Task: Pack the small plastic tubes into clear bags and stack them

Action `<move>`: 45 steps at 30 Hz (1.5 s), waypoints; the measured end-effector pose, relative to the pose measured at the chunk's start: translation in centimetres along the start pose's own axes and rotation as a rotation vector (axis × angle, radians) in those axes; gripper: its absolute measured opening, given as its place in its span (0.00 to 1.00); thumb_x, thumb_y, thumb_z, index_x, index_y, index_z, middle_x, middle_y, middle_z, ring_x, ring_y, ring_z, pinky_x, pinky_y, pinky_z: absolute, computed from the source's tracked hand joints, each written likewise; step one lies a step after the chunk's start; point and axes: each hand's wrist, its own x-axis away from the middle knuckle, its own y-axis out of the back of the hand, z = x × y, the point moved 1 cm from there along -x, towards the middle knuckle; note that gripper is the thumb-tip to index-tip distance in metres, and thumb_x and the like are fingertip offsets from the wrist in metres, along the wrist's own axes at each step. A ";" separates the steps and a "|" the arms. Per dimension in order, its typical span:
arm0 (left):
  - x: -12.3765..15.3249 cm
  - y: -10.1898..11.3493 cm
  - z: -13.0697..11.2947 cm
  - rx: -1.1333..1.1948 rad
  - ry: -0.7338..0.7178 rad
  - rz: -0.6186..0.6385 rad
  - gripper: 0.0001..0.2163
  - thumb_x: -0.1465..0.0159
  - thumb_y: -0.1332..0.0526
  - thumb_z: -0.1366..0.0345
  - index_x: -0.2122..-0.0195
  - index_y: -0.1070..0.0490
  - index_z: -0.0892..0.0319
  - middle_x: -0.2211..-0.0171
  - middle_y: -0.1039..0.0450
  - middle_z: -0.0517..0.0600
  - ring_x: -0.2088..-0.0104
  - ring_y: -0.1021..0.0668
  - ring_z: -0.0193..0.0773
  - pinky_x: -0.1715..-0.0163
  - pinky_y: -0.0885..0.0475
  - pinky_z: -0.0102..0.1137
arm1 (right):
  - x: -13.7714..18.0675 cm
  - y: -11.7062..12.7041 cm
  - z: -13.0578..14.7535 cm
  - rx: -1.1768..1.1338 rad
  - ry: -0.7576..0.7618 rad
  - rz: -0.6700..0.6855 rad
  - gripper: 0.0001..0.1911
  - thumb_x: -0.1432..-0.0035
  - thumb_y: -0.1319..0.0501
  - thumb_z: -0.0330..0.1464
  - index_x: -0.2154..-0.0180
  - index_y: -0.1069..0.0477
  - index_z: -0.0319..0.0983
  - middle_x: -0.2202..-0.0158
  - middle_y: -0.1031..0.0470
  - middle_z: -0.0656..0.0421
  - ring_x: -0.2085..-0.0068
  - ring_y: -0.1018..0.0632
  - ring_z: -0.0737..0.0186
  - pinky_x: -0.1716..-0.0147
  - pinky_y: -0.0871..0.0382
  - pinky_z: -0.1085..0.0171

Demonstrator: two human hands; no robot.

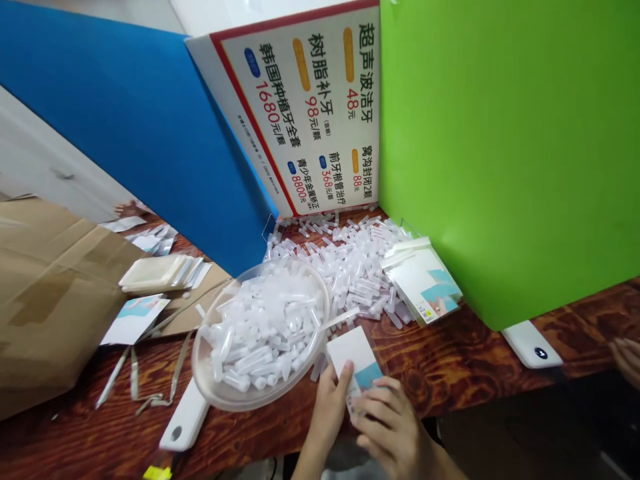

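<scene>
Both of my hands meet at the table's front edge around a white and teal printed card [354, 357], which looks to be in a see-through sleeve. With thumb and fingers, my left hand [327, 403] pinches the card's left side. Curled fingers of my right hand [387, 423] close on its lower right part. Just beyond the card's top lies a pale strip [340, 318]. Left of my hands a round translucent tub [197, 373] is heaped with small white plastic tubes [265, 327]. More loose tubes [350, 260] form a pile behind it.
Blue [150, 127] and green [500, 147] panels flank a printed board [300, 113]. Packed cards [425, 283] lie at right, a sleeve stack [155, 273] and cardboard box [55, 300] at left. White devices [185, 417] rest on the table. Other people's hands [627, 360] show at both sides.
</scene>
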 end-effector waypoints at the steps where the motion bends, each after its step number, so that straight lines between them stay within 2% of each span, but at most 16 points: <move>1: 0.3 0.9 -0.2 -0.046 -0.003 0.005 0.29 0.48 0.30 0.39 0.60 0.20 0.62 0.63 0.18 0.57 0.61 0.19 0.53 0.59 0.22 0.39 | 0.6 -0.4 -0.2 0.006 -0.109 -0.044 0.10 0.32 0.46 0.27 0.53 0.27 0.38 0.62 0.21 0.54 0.59 0.22 0.57 0.53 0.29 0.53; 3: 1.4 3.4 -0.4 -0.098 0.015 0.044 0.29 0.47 0.31 0.39 0.59 0.20 0.63 0.63 0.18 0.57 0.62 0.19 0.51 0.60 0.22 0.38 | 1.4 -1.3 -1.2 0.059 -0.350 -0.079 0.08 0.34 0.44 0.27 0.56 0.29 0.39 0.64 0.23 0.54 0.60 0.23 0.55 0.58 0.28 0.54; 4: 2.1 4.9 -0.4 -0.136 0.028 0.058 0.29 0.47 0.30 0.40 0.59 0.20 0.63 0.64 0.18 0.57 0.63 0.19 0.49 0.62 0.22 0.36 | 1.6 -1.8 -1.9 0.085 -0.434 -0.029 0.07 0.35 0.42 0.27 0.55 0.29 0.39 0.63 0.24 0.54 0.61 0.24 0.54 0.59 0.27 0.54; 7: 3.8 8.8 0.4 -0.197 0.108 0.067 0.27 0.50 0.27 0.41 0.65 0.20 0.64 0.70 0.20 0.54 0.69 0.21 0.44 0.72 0.25 0.31 | 1.5 -3.2 -3.7 0.106 -0.484 0.224 0.12 0.36 0.41 0.29 0.50 0.29 0.40 0.59 0.24 0.52 0.59 0.24 0.49 0.59 0.26 0.50; 9: 4.4 10.2 1.3 -0.208 0.150 0.058 0.28 0.51 0.27 0.40 0.66 0.21 0.64 0.73 0.22 0.51 0.74 0.23 0.40 0.77 0.28 0.29 | 1.1 -3.5 -4.4 0.054 -0.508 0.233 0.12 0.34 0.44 0.28 0.50 0.28 0.40 0.59 0.23 0.51 0.59 0.23 0.50 0.59 0.25 0.51; 12: 4.7 10.1 2.4 -0.194 0.189 0.110 0.30 0.50 0.29 0.38 0.63 0.22 0.64 0.75 0.23 0.50 0.80 0.26 0.35 0.82 0.32 0.27 | 0.1 -2.7 -4.9 -0.162 -0.603 0.141 0.11 0.31 0.48 0.28 0.55 0.27 0.39 0.60 0.23 0.51 0.59 0.22 0.54 0.58 0.25 0.57; 18: 4.2 8.4 1.5 -0.171 0.202 0.328 0.31 0.47 0.30 0.40 0.58 0.21 0.65 0.71 0.23 0.52 0.79 0.28 0.33 0.82 0.35 0.24 | -1.3 -0.6 -5.2 -0.712 -0.753 0.185 0.11 0.33 0.39 0.39 0.60 0.23 0.40 0.60 0.23 0.54 0.58 0.21 0.56 0.58 0.24 0.61; 22: 3.9 8.3 -0.3 -0.187 0.186 0.479 0.34 0.47 0.29 0.41 0.48 0.23 0.63 0.61 0.21 0.54 0.66 0.23 0.40 0.69 0.28 0.26 | -0.9 -1.0 -4.7 -0.941 -0.938 0.129 0.15 0.39 0.33 0.45 0.60 0.25 0.40 0.62 0.22 0.55 0.65 0.20 0.59 0.65 0.22 0.62; 24: 3.6 8.2 -1.1 -0.177 0.153 0.565 0.36 0.46 0.30 0.40 0.44 0.25 0.62 0.56 0.21 0.55 0.58 0.22 0.45 0.60 0.27 0.29 | -0.8 -1.4 -4.2 -0.956 -0.974 0.160 0.14 0.42 0.31 0.43 0.62 0.25 0.39 0.65 0.22 0.57 0.65 0.20 0.60 0.65 0.24 0.64; 26: 3.3 7.9 -1.5 -0.173 0.140 0.645 0.39 0.46 0.32 0.37 0.42 0.27 0.62 0.55 0.21 0.55 0.56 0.22 0.47 0.57 0.27 0.32 | -1.0 -1.9 -3.7 -0.962 -0.961 0.225 0.13 0.43 0.30 0.41 0.65 0.24 0.38 0.66 0.21 0.57 0.65 0.20 0.60 0.66 0.26 0.66; 28: 2.9 7.6 -1.7 -0.209 0.120 0.667 0.40 0.46 0.32 0.36 0.42 0.27 0.62 0.53 0.21 0.56 0.56 0.21 0.48 0.56 0.27 0.32 | -1.3 -2.5 -3.2 -0.943 -0.883 0.256 0.12 0.44 0.28 0.40 0.68 0.22 0.38 0.67 0.21 0.57 0.66 0.20 0.61 0.69 0.28 0.66; 31: 2.5 7.7 -1.5 -0.267 0.061 0.579 0.36 0.45 0.31 0.39 0.43 0.25 0.62 0.51 0.21 0.56 0.52 0.22 0.51 0.51 0.28 0.34 | -1.7 -3.7 -3.1 -0.744 -0.761 0.195 0.12 0.39 0.32 0.39 0.71 0.21 0.38 0.67 0.21 0.56 0.66 0.21 0.60 0.68 0.28 0.65; 34: 2.7 8.8 -0.9 -0.242 0.024 0.449 0.34 0.44 0.31 0.41 0.43 0.25 0.61 0.48 0.21 0.57 0.46 0.24 0.56 0.45 0.29 0.38 | -1.6 -5.1 -3.6 -0.333 -0.709 0.117 0.10 0.34 0.39 0.36 0.63 0.21 0.39 0.66 0.23 0.55 0.64 0.22 0.58 0.64 0.26 0.62; 37: 3.2 10.4 -0.1 -0.216 0.014 0.329 0.32 0.42 0.32 0.43 0.43 0.25 0.60 0.47 0.21 0.58 0.45 0.24 0.57 0.44 0.29 0.40 | -1.1 -6.3 -4.1 -0.006 -0.584 0.165 0.09 0.34 0.41 0.32 0.55 0.24 0.39 0.63 0.23 0.52 0.61 0.22 0.52 0.61 0.25 0.57; 42: 3.8 11.7 1.0 -0.157 0.035 0.297 0.35 0.44 0.32 0.41 0.43 0.25 0.61 0.58 0.18 0.56 0.53 0.21 0.54 0.52 0.24 0.39 | -0.6 -6.3 -4.4 0.045 -0.579 0.163 0.12 0.32 0.49 0.27 0.59 0.27 0.39 0.65 0.24 0.53 0.63 0.21 0.56 0.61 0.25 0.59; 45: 3.8 11.8 1.2 -0.116 0.045 0.276 0.36 0.44 0.32 0.40 0.43 0.25 0.62 0.65 0.19 0.55 0.56 0.20 0.52 0.56 0.23 0.38 | -0.7 -6.4 -4.2 0.126 -0.544 0.234 0.12 0.32 0.46 0.31 0.50 0.28 0.38 0.58 0.24 0.50 0.58 0.21 0.52 0.57 0.24 0.56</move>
